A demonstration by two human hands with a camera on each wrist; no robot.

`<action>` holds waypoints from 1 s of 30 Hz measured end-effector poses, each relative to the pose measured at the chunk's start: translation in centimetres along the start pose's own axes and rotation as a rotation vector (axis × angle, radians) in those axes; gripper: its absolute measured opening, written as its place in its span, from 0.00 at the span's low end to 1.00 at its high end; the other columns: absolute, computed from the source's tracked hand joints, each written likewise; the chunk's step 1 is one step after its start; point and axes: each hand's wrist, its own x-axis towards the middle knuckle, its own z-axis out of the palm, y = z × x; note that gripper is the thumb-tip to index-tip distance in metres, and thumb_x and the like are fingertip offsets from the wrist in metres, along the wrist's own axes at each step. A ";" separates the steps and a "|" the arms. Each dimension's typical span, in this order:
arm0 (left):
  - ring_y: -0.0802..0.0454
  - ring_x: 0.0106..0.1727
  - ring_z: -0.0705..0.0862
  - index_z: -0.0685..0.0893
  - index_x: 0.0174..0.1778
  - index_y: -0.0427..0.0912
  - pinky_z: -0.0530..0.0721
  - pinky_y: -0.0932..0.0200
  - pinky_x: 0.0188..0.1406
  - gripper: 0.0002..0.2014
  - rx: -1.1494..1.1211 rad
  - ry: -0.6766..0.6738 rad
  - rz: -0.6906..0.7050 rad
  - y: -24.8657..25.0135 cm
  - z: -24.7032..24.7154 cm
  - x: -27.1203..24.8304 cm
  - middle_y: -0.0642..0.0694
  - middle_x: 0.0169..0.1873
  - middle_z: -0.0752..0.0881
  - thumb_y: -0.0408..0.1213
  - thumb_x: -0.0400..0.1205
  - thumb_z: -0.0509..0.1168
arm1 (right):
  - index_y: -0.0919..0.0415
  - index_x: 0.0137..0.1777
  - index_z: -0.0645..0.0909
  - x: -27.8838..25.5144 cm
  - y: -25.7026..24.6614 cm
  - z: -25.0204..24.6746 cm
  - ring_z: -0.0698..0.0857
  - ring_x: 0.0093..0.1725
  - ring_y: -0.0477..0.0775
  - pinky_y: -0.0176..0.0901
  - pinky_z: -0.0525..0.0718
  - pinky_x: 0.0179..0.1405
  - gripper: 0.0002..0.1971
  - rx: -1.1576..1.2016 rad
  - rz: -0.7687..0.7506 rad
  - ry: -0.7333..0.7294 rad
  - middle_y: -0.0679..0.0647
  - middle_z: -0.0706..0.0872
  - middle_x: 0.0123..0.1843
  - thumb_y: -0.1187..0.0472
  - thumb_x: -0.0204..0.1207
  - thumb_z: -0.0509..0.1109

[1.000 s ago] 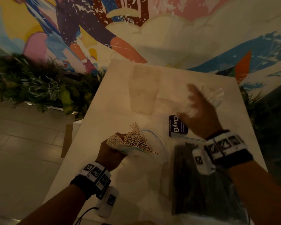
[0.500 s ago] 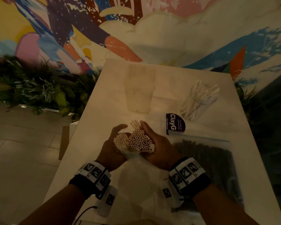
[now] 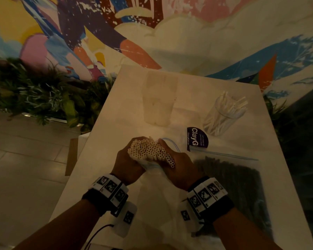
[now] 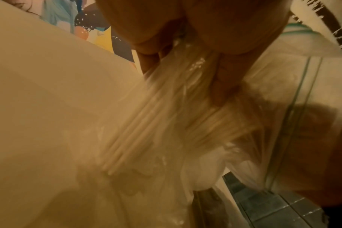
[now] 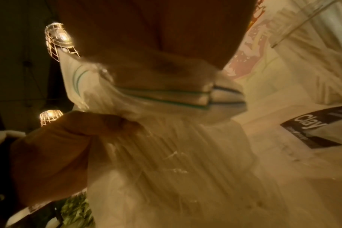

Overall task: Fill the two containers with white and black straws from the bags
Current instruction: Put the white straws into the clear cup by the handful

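Straws, white ones (image 3: 151, 152), stand in a thick bundle between both hands, with the open ends turned up toward the head camera. The left hand (image 3: 127, 164) grips the bundle from the 9 o'clock side, and the right hand (image 3: 177, 164) grips it from the 3 o'clock side; the fingers of both are curled around the straws and around the clear zip bag (image 3: 152, 167) that still covers the lower part of them. In the left wrist view the straws (image 4: 146, 138) run down inside the wrinkled plastic, and in the right wrist view the blue-green zip strip (image 5: 166, 94) of the bag is folded just under the right hand's fingers (image 5: 166, 67). On the white table (image 3: 116, 109), at 12 o'clock from the hands, stands an empty clear container (image 3: 159, 100). At 2 o'clock a second clear container (image 3: 224, 114) holds a few white straws that lean to the right. Between it and the hands lies a dark label with the word ClayG (image 3: 197, 139). At 4 o'clock a flat zip bag of black straws (image 3: 229, 184) lies on the table, just beside the right wrist.
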 end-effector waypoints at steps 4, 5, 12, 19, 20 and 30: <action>0.62 0.59 0.76 0.78 0.62 0.36 0.69 0.80 0.62 0.34 0.081 0.000 0.054 -0.2 0.3 -0.8 0.48 0.56 0.78 0.54 0.64 0.67 | 0.50 0.79 0.63 -0.2 1.0 0.1 0.87 0.55 0.62 0.51 0.84 0.57 0.33 -0.039 -0.018 0.055 0.62 0.88 0.59 0.41 0.74 0.58; 0.63 0.59 0.76 0.79 0.61 0.37 0.70 0.78 0.62 0.34 0.061 0.011 0.058 -0.5 0.3 -0.8 0.48 0.56 0.79 0.54 0.62 0.68 | 0.51 0.79 0.65 -0.1 1.3 0.2 0.87 0.55 0.63 0.56 0.85 0.55 0.31 -0.068 -0.019 0.068 0.62 0.88 0.58 0.44 0.75 0.61; 0.80 0.53 0.75 0.76 0.60 0.43 0.68 0.89 0.50 0.28 0.003 0.029 0.051 -0.5 0.0 -0.3 0.60 0.55 0.76 0.30 0.66 0.77 | 0.54 0.68 0.81 -0.2 0.3 -0.7 0.88 0.53 0.47 0.43 0.86 0.53 0.26 0.082 -0.023 0.258 0.53 0.90 0.56 0.39 0.79 0.59; 0.80 0.48 0.80 0.78 0.48 0.54 0.73 0.86 0.46 0.27 -0.070 0.039 0.052 -0.1 0.2 -0.8 0.73 0.42 0.84 0.19 0.65 0.76 | 0.58 0.52 0.76 0.2 -0.9 -1.2 0.82 0.43 0.28 0.25 0.78 0.40 0.04 0.166 -0.018 0.453 0.35 0.83 0.40 0.60 0.80 0.65; 0.85 0.46 0.78 0.77 0.48 0.53 0.73 0.87 0.45 0.28 -0.083 0.036 0.061 0.1 0.3 -0.9 0.73 0.39 0.84 0.18 0.65 0.76 | 0.58 0.50 0.74 0.3 -0.9 -1.3 0.83 0.46 0.28 0.27 0.80 0.42 0.03 0.201 -0.016 0.455 0.36 0.84 0.42 0.61 0.79 0.65; 0.82 0.46 0.81 0.79 0.45 0.55 0.76 0.83 0.46 0.24 -0.135 0.045 0.123 -0.1 0.2 -1.0 0.81 0.40 0.83 0.24 0.64 0.77 | 0.54 0.55 0.72 0.2 -0.8 -2.0 0.79 0.47 0.23 0.17 0.74 0.42 0.21 0.236 0.102 0.472 0.36 0.78 0.45 0.74 0.69 0.75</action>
